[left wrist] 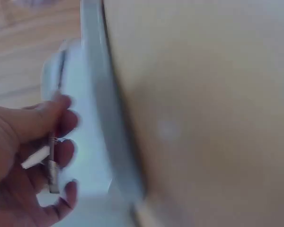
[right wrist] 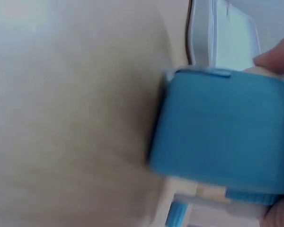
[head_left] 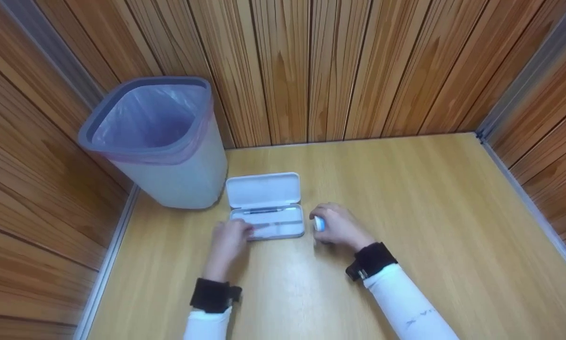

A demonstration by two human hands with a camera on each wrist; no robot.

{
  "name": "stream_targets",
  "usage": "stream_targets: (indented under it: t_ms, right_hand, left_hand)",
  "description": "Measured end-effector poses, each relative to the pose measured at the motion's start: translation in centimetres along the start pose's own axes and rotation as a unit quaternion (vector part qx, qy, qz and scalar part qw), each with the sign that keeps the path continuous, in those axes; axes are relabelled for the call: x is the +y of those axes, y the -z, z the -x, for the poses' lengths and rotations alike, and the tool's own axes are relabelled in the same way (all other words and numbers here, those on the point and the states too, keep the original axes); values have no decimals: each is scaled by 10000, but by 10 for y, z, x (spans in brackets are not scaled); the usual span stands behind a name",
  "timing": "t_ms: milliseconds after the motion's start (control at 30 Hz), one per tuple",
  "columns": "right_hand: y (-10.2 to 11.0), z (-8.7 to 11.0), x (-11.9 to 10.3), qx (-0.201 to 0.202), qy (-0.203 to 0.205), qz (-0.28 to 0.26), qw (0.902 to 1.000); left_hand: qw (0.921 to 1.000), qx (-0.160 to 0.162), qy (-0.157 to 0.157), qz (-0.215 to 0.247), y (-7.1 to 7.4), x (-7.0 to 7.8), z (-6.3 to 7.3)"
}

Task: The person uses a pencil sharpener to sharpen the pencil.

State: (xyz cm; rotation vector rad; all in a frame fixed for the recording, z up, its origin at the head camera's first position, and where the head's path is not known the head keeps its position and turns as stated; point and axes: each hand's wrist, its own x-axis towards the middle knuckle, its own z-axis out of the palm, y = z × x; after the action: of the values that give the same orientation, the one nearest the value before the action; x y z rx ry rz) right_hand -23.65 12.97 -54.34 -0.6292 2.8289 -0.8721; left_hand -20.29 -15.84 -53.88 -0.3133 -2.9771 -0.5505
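In the head view, a white pencil case [head_left: 277,231] lies with its lid [head_left: 264,190] tipped back. A dark slim pen [head_left: 264,210] rests along the hinge side inside it. My left hand [head_left: 228,236] is at the case's left front corner. Between its thumb and fingers it pinches another slim pen [left wrist: 53,163], over the case and blurred in the left wrist view. Just right of the case, my right hand [head_left: 337,224] grips a small blue-and-white box-shaped thing [right wrist: 222,127]. Its flat blue side faces the right wrist camera, a pale bar with blue ends below it.
A pale waste bin [head_left: 169,182] with a grey rim and a translucent liner stands behind and left of the case. Wood-panelled walls [head_left: 287,71] enclose the wooden table [head_left: 405,189] at the back and both sides. Black bands [head_left: 212,295] circle both wrists.
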Motion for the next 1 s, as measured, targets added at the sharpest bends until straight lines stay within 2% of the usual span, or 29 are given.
stream_targets:
  t_ms: [67,133,233,367,433,600,700,867,1000]
  right_hand:
    - [4,-1,1,-46,-46,84,9999]
    - [5,-2,2,-56,-31,97,9999]
    - [3,-1,3,-116,209,175,9996]
    - [-1,-1,3,50,669,329,9972]
    - [-2,0,2,107,691,360,9969]
    - [-2,1,0,30,429,306,9986]
    - [-2,2,-1,39,453,342,9984]
    - [-2,2,-1,99,529,380,9978]
    - [-2,2,-1,32,362,282,9989]
  left_hand:
    - [9999,37,63,81,13,-7,-1]
    - [9997,142,-36,195,21,-13,-3]
    - [9996,227,-72,166,25,-17,-3]
    - [9995,306,-79,50,24,-19,-6]
    - [9997,228,-44,33,22,-18,-11]
    - [9997,-133,208,66,12,-12,-22]
    - [9991,-290,300,90,4,-10,-27]
    - [9982,-426,404,125,-11,-8,-34]
    - [9986,-408,324,-6,-22,-8,-41]
